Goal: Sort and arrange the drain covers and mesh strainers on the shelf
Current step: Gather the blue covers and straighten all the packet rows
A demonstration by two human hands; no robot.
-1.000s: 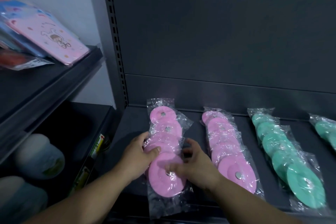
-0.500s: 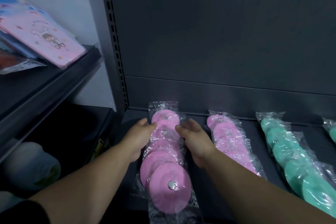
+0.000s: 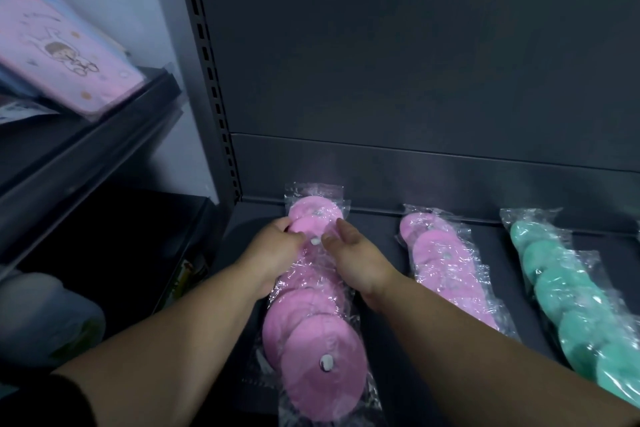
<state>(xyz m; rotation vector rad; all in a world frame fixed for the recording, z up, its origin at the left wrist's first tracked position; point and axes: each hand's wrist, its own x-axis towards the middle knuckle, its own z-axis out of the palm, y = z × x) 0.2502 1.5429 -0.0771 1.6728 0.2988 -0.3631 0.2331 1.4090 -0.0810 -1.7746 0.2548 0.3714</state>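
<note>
A row of bagged pink drain covers [image 3: 311, 350] lies at the left end of the dark shelf [image 3: 381, 229]. The left hand [image 3: 277, 250] pinches its far packets and the right hand [image 3: 356, 256] rests there with straight fingers (forearms hide the middle). To the right are another pink row [image 3: 443, 260], then a green row [image 3: 568, 288].

Flat dark grey metal shelf [image 3: 379, 243], upright back panel behind. Three rows lie on it front to back, side by side, apart: left row of pink round drain covers [image 3: 322, 374], overlapping in clear plastic sleeves; middle pink row [image 3: 440, 253], same packaging; right row of mint-green round covers [image 3: 554, 284], sleeved too.
</note>
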